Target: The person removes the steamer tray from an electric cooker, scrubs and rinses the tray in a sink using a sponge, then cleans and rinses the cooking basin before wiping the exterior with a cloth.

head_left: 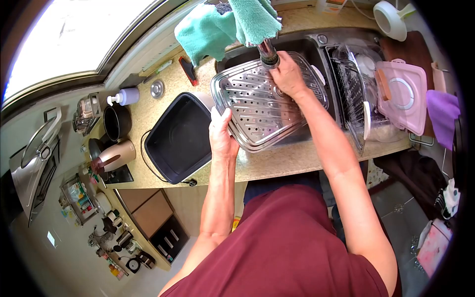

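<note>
While the perforated metal tray [255,99] hangs tilted over the sink [303,40] and the front of the desk [277,166], the person's left grip [222,133] is closed on its near left edge, thumb on top. The right grip [288,78] sits over the tray's far part, right beside the faucet head [268,55]; whether its fingers wrap the faucet head or press on the metal, one cannot tell.

The main risk looks to be a slip: if the right hand is not carrying weight, the left has the tray by one edge only, and a wet rim could turn in it. The tray might then knock the sink edge or swing against the dish rack [348,81] on the right. Tipped the other way, any water on it could run toward the black rectangular pan [178,138], which stands just to the left with a thin cord [142,148] beside it. The green cloth [205,32] hanging near the faucet could also get splashed or snagged.
</note>
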`<state>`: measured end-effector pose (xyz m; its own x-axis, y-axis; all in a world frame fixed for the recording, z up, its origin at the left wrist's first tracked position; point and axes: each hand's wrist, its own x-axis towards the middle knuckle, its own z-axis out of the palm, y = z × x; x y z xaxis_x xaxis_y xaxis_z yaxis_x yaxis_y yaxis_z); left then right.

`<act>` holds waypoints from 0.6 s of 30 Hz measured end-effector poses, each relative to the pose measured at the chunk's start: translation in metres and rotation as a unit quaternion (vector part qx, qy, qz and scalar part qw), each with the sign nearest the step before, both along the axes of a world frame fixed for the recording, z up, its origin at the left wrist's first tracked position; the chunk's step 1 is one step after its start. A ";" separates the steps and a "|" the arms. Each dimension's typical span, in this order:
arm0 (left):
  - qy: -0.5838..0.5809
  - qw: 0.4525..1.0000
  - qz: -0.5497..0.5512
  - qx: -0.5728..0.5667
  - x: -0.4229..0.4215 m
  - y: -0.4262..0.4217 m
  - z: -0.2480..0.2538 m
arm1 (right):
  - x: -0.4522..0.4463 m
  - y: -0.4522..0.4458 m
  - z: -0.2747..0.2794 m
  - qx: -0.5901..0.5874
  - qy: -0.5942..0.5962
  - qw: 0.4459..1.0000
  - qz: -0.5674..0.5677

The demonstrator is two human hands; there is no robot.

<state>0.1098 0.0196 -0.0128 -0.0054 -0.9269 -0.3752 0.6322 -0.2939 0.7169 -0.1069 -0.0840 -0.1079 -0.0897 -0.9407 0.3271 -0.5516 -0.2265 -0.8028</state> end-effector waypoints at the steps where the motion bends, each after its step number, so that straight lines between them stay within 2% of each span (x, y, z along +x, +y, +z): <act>1: 0.002 1.000 0.000 0.001 -0.001 -0.001 -0.003 | 0.007 0.004 0.006 0.012 -0.010 1.000 0.014; 3: 0.012 1.000 -0.008 0.009 -0.004 -0.004 -0.005 | 0.021 0.010 0.014 0.029 -0.080 0.995 0.051; 7: -0.005 1.000 -0.016 0.014 -0.013 -0.011 0.003 | 0.039 0.019 0.037 -0.019 -0.053 0.994 0.089; 11: -0.002 1.000 -0.027 0.005 -0.012 -0.014 -0.001 | 0.045 0.024 0.049 -0.013 -0.028 0.996 0.081; 15: 0.002 1.000 -0.031 0.002 -0.014 -0.012 -0.004 | 0.054 0.027 0.057 0.020 -0.015 0.997 0.072; 18: 0.002 1.000 -0.018 0.001 -0.011 -0.012 -0.005 | 0.048 0.025 0.059 0.067 -0.030 0.991 0.112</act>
<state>0.0989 0.0079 -0.0182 -0.0398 -0.9252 -0.3774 0.6239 -0.3180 0.7139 -0.0590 -0.0591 -0.0488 0.1103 -0.9740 0.1979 -0.4506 -0.2265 -0.8635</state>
